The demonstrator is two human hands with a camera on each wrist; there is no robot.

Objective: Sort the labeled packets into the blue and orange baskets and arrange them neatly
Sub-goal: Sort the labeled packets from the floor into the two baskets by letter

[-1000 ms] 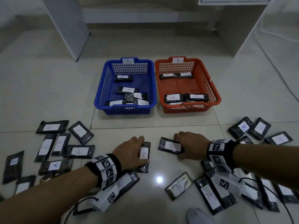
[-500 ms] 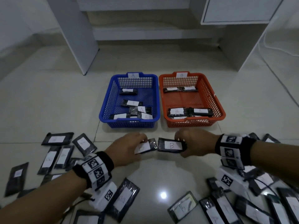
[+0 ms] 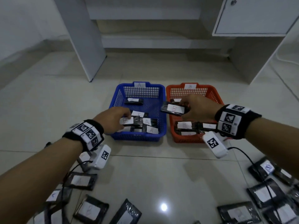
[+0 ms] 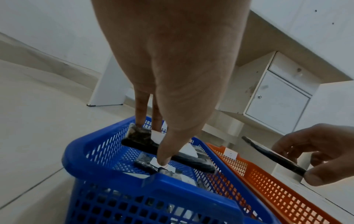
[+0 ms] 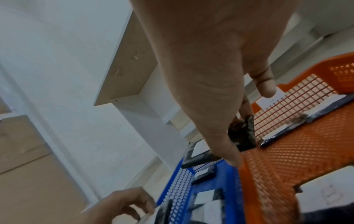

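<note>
My left hand [image 3: 124,118] pinches a black packet labelled B [image 3: 129,121] above the near left part of the blue basket [image 3: 139,138], which is tagged A and holds several A packets. In the left wrist view the left hand's fingers [image 4: 141,109] and thumb hold that packet [image 4: 139,137] just over the basket [image 4: 107,171]. My right hand [image 3: 186,105] grips another B packet [image 3: 174,109] in the air over the shared edge of the blue basket and the orange basket [image 3: 186,139], tagged B. The right wrist view shows this packet [image 5: 243,136] above the orange basket [image 5: 287,151].
Several loose black packets lie on the tiled floor at the near left [image 3: 90,209] and near right [image 3: 262,193]. A white desk panel [image 3: 84,38] and a white cabinet [image 3: 252,15] stand behind the baskets. Cables trail from both wrist cameras.
Both hands have lifted their B packets off the floor and carried them forward, the left over the blue basket, the right toward the orange one. The head view tilted up.
</note>
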